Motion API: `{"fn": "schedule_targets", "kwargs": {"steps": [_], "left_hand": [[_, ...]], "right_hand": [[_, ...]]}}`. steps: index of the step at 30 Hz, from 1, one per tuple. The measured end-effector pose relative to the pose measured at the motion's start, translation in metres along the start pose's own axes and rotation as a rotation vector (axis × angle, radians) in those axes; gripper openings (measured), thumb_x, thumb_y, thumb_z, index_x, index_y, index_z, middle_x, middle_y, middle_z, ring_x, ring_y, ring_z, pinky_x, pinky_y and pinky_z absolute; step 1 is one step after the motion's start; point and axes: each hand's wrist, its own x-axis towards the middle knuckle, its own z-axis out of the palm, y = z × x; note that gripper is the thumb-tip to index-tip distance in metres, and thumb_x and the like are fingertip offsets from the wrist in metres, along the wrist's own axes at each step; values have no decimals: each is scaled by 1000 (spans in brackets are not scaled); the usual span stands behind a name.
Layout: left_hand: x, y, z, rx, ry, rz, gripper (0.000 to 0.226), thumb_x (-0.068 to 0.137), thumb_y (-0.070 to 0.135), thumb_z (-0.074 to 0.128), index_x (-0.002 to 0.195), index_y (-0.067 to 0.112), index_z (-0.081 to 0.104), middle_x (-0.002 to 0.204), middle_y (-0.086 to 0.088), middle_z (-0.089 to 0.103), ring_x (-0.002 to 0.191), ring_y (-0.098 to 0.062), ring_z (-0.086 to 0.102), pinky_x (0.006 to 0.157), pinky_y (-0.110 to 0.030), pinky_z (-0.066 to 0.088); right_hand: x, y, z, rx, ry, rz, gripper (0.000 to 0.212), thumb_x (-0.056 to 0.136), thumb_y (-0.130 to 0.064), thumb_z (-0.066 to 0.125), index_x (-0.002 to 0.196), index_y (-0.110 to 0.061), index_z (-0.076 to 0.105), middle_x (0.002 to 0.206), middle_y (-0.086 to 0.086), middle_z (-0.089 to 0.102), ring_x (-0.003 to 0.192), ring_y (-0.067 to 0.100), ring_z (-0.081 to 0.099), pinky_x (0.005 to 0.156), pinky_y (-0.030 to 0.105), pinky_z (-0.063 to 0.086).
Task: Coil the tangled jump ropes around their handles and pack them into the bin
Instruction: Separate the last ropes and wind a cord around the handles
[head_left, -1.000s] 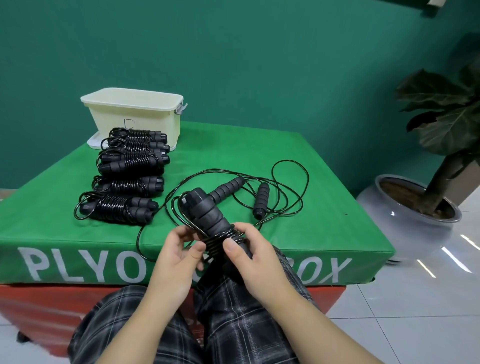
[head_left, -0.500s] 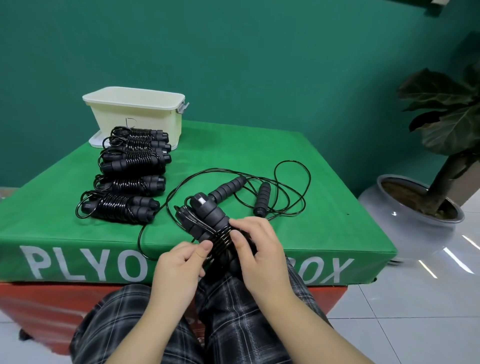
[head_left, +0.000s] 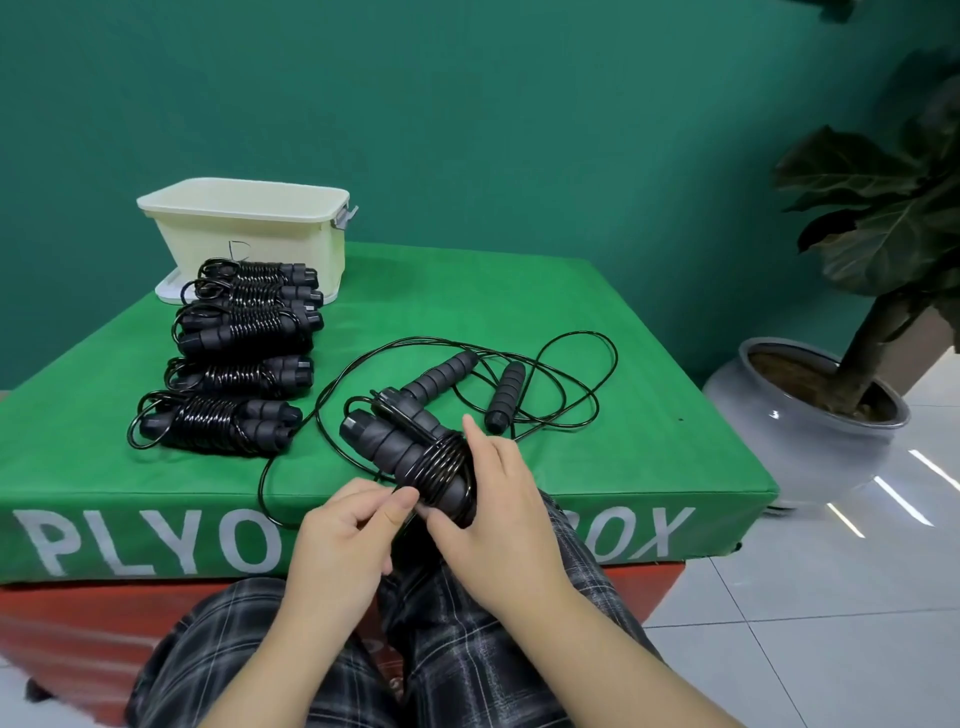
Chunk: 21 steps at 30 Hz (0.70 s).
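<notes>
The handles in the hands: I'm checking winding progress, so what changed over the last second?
The held handles tipped from upright to lying leftward. The right hand keeps gripping them; the left hand went from touching the coil to pinching the cord. The finished bundles, loose rope and bin stayed put.

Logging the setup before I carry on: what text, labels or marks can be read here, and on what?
"PLYO" then "OX", white capitals on the green box's front face; the letters between are hidden behind the hands and held rope.
A faint handwritten mark on the cream bin's wall: too faint to read.
</notes>
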Motion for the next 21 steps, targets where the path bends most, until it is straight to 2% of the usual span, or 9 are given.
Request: {"fn": "schedule_targets", "kwargs": {"steps": [4,9,12,15,19,21], "left_hand": [[1,0,0,-119,-35,-60,28,80,34,57,58,20,69,62,1,56,40,-6,42,52,-15,37],[3,0,-3,-160,-83,-40,29,93,23,57,67,23,68,51,-4,52,38,-10,37,50,-16,37],[3,2,-8,-169,-171,-9,20,92,31,56,81,30,73,58,2,53,46,-7,41,53,-13,38],[5,1,-9,-184,-172,-3,24,85,22,53,100,26,72,70,10,58,53,-4,44,55,-12,39],[10,-5,-7,-183,-22,-74,21,89,3,57,87,21,69,55,4,55,49,-3,45,51,-11,39],[11,-7,-5,-259,-18,-118,9,86,11,65,89,19,62,62,2,54,48,-4,46,50,-13,40]], "right_hand": [[-1,0,1,35,38,3,75,86,-42,65,148,-25,27,132,-7,43,124,12,41,105,30,35],[-2,0,-1,137,65,57,66,86,-45,63,144,-29,35,129,-16,46,121,3,43,98,16,32],[-1,0,-1,326,105,141,61,77,-55,63,132,-38,46,122,-20,56,112,1,52,99,25,42],[-1,1,1,465,121,182,44,67,-62,58,110,-53,50,103,-15,66,95,4,61,89,32,50],[-3,-3,-2,574,66,147,37,70,-51,65,105,-50,53,94,-24,67,85,-1,64,79,20,50],[-5,-4,-3,622,60,130,35,71,-45,66,104,-45,56,89,-27,67,78,-3,64,73,14,48]]}}
